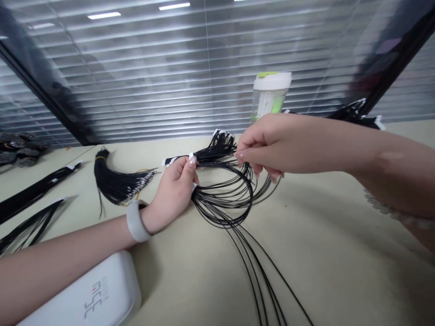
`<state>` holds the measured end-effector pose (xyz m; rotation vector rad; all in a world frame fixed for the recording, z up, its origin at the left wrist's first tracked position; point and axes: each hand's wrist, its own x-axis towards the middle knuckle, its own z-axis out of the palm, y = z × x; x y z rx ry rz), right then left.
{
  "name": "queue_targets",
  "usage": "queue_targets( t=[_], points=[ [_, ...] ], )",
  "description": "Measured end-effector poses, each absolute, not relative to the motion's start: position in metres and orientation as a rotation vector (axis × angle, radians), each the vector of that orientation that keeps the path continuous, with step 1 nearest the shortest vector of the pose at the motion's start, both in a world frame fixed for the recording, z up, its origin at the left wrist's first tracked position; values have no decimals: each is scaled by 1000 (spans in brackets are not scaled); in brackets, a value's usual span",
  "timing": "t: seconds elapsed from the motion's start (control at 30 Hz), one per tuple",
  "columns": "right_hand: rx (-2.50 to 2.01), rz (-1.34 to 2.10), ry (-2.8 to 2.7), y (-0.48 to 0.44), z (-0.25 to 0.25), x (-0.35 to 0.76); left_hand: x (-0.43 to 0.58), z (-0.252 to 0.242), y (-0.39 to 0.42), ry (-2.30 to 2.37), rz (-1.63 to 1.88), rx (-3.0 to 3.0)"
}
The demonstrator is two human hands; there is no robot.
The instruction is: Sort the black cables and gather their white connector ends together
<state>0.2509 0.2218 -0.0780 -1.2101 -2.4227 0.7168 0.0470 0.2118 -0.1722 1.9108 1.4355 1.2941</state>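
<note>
My left hand [175, 188] is closed around a bundle of thin black cables [222, 219], thumb on top near a small white tag. From that hand the cables loop out to the right, and several loose ends trail toward the front edge of the view. To the right of the loop, my right hand [260, 149] has its thumb and forefinger pinched together beside the cables. What sits in that pinch, perhaps a thin strand, I cannot make out. Behind both hands lies another bunch of black cables [220, 144] with white tags.
A tied black cable bundle with metal ends [113, 179] lies at left, near more black cable bundles [37, 188]. A white power bank [115, 290] lies under my left forearm. A lidded clear cup [270, 97] stands at the back before window blinds [146, 77].
</note>
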Motion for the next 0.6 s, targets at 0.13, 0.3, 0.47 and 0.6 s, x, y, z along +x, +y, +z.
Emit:
queue_targets(
  t=[0.13,0.3,0.47,0.6],
  points=[
    [-1348,483,-2555,228,-96,249,48,-171,212,1474,1261,1896],
    [-1322,720,-2621,235,-112,242,48,-173,213,1423,1310,1884],
    [-1353,1041,-2605,226,-105,235,46,-176,214,1378,1378,1875],
    [-1318,643,-2725,219,-102,234,49,-172,212,1427,1374,1837]
  ],
)
